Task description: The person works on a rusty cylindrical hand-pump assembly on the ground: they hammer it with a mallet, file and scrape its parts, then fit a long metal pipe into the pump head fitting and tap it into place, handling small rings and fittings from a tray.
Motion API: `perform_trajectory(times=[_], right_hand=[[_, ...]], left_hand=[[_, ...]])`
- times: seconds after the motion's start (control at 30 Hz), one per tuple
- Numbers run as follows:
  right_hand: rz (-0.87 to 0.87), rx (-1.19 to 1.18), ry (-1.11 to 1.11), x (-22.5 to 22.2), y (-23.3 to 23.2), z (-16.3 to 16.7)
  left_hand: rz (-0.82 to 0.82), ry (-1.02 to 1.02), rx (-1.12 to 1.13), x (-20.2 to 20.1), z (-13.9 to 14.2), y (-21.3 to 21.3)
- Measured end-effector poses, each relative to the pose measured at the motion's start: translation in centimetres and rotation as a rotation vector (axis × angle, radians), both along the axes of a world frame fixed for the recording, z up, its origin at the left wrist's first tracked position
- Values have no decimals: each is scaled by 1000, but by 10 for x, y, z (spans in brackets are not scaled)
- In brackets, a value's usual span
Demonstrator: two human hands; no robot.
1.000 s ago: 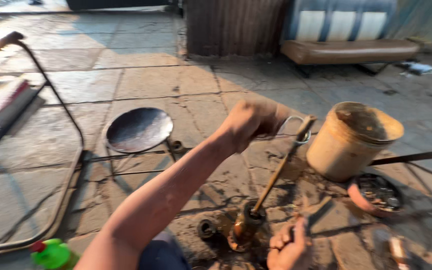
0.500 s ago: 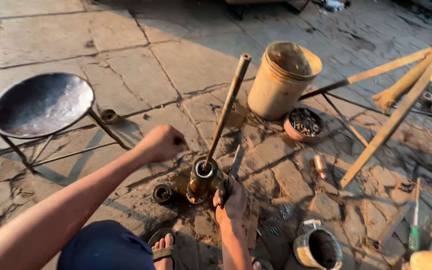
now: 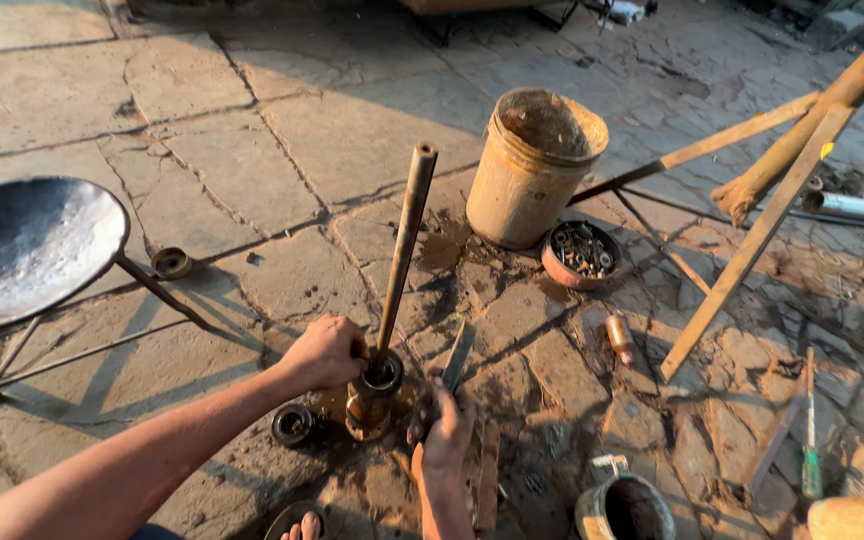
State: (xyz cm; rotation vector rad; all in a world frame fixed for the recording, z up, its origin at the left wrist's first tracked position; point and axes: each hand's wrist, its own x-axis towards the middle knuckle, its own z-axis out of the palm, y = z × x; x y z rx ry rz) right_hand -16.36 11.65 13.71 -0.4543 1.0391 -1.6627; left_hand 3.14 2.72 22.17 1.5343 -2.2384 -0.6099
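Observation:
A long rusty metal rod (image 3: 405,250) stands nearly upright in a round metal hub (image 3: 374,392) on the stone floor. My left hand (image 3: 326,352) is closed at the rod's foot, right beside the hub's ring. My right hand (image 3: 444,432) grips a flat dark metal tool (image 3: 457,357) whose blade points up and away, just right of the hub. A small dark bearing ring (image 3: 292,424) lies on the ground to the left of the hub.
A dirty bucket (image 3: 535,168) stands beyond the rod, with a bowl of small parts (image 3: 580,254) by it. A round metal pan on a stand (image 3: 22,250) is at left. Wooden poles (image 3: 772,180) lean at right. A can (image 3: 624,508) and a screwdriver (image 3: 809,440) lie near.
The view has dropped onto the work. My left hand has come down from the rod's top to its foot. My right hand has stayed close by the hub.

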Motion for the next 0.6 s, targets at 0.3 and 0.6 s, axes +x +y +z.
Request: perform_trajectory(times=[0.3, 0.6], right_hand=[[15, 66, -137, 10, -1, 18], [145, 54, -127, 11, 22, 26]], left_hand=[[51, 550, 299, 23, 206, 27], [167, 466, -195, 101, 219, 26]])
